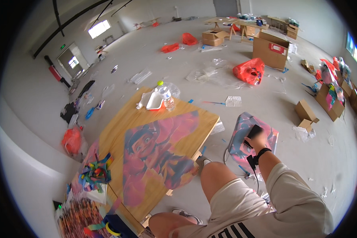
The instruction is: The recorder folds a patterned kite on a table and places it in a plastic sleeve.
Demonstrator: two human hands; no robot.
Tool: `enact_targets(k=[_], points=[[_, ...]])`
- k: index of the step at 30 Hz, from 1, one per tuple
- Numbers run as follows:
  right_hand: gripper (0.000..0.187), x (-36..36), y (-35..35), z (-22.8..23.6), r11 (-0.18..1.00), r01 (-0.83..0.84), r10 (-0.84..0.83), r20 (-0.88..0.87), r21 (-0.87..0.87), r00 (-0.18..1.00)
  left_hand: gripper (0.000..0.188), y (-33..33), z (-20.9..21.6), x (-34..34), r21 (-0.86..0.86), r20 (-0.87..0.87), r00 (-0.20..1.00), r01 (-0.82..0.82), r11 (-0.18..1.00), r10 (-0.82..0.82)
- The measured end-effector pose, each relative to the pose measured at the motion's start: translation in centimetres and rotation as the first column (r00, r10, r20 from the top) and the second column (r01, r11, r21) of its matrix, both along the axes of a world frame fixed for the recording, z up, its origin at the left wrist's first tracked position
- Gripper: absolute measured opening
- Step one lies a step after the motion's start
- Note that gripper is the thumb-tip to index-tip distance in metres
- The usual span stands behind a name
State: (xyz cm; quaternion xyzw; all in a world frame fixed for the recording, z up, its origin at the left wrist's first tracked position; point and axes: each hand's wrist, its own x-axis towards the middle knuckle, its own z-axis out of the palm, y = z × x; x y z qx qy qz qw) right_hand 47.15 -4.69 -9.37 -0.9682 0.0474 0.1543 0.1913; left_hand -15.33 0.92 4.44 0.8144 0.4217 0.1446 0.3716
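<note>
My right hand (pixel 259 139) is closed round a black phone (pixel 253 132), over a low seat-like surface (pixel 242 152) covered with a pink and blue cartoon print. A black band with a cable (pixel 261 155) circles that wrist. My left hand is out of view. To the left, a large cartoon-printed sheet (pixel 158 150) with an irregular outline lies flat on a wooden table (pixel 113 123). Bundled multicoloured ribbons (pixel 95 171) sit at the table's left side.
A clear bottle (pixel 167 100) and a white tray (pixel 154 101) stand at the table's far end. Red plastic bags (pixel 250 71) and clear wrapping (pixel 139 76) litter the floor. Cardboard boxes (pixel 267 53) stand farther back, with others at right. My knees are beside the table.
</note>
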Motion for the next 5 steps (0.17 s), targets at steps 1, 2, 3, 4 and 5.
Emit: enact_targets(k=[1, 2, 3, 4, 5], points=[[0.140, 1.5, -0.7, -1.3, 0.999, -0.041, 0.041, -0.005, -0.019, 0.999, 0.026, -0.3, 0.0, -0.2, -0.005, 0.010, 1.000, -0.002, 1.000, 0.002], [0.142, 3.0, -1.4, -2.7, 0.996, -0.080, 0.080, -0.011, -0.038, 0.997, 0.025, -0.6, 0.1, -0.4, -0.009, 0.020, 1.000, -0.004, 1.000, 0.004], [0.143, 3.9, -1.7, -3.5, 0.972, -0.209, 0.211, 0.013, -0.106, 0.977, 0.025, -1.0, 0.0, -1.0, -0.011, 0.028, 0.999, -0.017, 1.000, 0.017], [0.142, 4.7, -2.6, -4.2, 0.946, -0.301, 0.300, -0.031, -0.123, 0.954, 0.024, -1.4, -0.1, -1.5, -0.007, 0.036, 0.999, -0.017, 1.000, 0.017], [0.141, 4.9, -2.8, -4.4, 0.907, -0.399, 0.392, -0.079, -0.133, 0.917, 0.024, -1.9, -0.1, -1.9, -0.009, 0.035, 0.999, -0.032, 0.999, 0.033]])
